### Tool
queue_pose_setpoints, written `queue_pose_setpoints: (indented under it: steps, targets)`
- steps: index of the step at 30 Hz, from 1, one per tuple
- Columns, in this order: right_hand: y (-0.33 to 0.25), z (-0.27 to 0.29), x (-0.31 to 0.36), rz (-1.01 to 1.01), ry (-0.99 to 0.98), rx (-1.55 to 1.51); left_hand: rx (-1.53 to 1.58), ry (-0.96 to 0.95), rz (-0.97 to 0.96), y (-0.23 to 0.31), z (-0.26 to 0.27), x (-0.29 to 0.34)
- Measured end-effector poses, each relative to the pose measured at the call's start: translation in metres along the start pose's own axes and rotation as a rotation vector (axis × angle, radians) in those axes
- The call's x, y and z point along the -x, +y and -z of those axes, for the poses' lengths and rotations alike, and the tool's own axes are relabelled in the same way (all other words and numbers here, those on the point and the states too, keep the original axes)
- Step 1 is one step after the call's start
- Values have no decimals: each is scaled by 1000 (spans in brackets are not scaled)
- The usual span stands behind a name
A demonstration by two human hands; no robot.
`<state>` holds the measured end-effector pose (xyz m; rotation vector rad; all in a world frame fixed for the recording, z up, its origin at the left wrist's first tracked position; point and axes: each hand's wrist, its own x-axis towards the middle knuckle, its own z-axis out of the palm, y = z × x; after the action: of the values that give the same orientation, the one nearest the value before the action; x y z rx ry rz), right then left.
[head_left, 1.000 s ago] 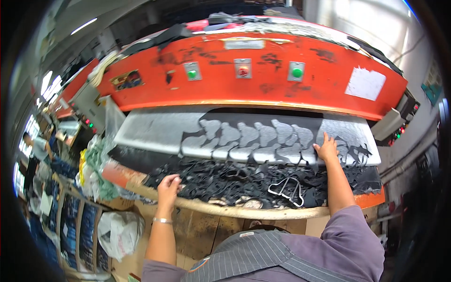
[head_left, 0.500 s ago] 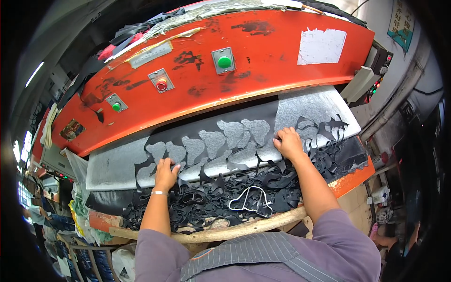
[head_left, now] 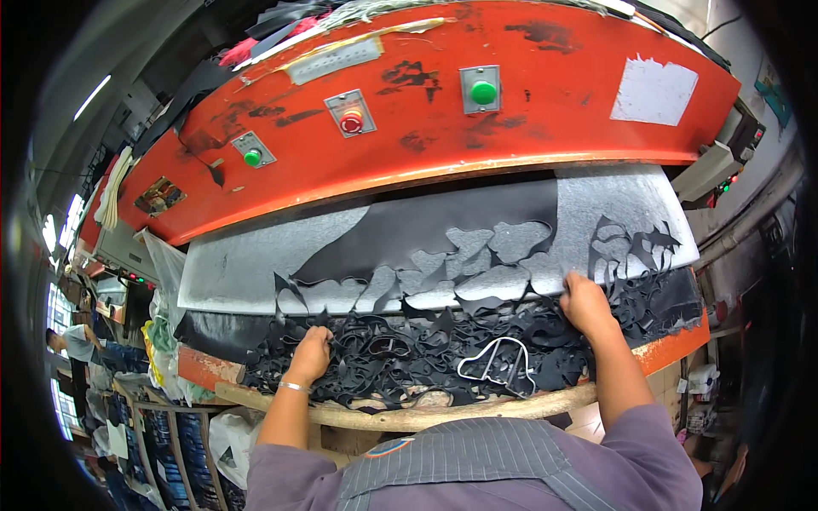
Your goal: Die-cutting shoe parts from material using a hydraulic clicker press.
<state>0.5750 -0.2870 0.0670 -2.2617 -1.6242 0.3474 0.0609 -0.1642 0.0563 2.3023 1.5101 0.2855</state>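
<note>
A thin black sheet (head_left: 477,204), perhaps leather, lies over the grey-white cutting board (head_left: 256,255). Its near half is cut through with rounded shapes, leaving narrow webs that droop over the board's front edge. My left hand (head_left: 310,351) is closed at the sheet's lower left, above the heap of black scraps (head_left: 358,366); its fingertips are partly hidden. At the sheet's right side, my right hand (head_left: 586,303) pinches the cut edge by the front of the board. A silver cutting die (head_left: 501,340), an open curved outline with crossbars, rests on the scraps between my hands.
An orange press beam (head_left: 528,136) spans the back, with green buttons (head_left: 483,93) and a red button (head_left: 351,121). A wooden rail (head_left: 409,419) edges the scrap heap nearest me. Plastic bags (head_left: 170,332) hang at left. A person (head_left: 77,342) is far left.
Both hands have drawn toward me, and the black sheet has come with them. More uncut sheet now shows on the board. My left hand has closed. The view has shifted.
</note>
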Motion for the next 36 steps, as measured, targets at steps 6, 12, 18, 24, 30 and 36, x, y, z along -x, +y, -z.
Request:
queue_pose_setpoints:
  steps: [6,12,18,24,30,36]
  targets:
    - [-14,2,67,1,-136,134,-16,-90,146,-13,21,25]
    - [-86,31,69,157,23,121,16,297,-78,-22,64,-14]
    - [-172,11,69,123,-634,334,-190,292,29,-98,63,-37]
    - [-156,0,87,-66,-483,119,-156,-413,428,-126,87,33]
    - [-199,23,52,33,-56,123,-167,73,192,-158,146,50]
    - [-311,-50,-48,425,-201,67,273,273,-209,-121,101,-65]
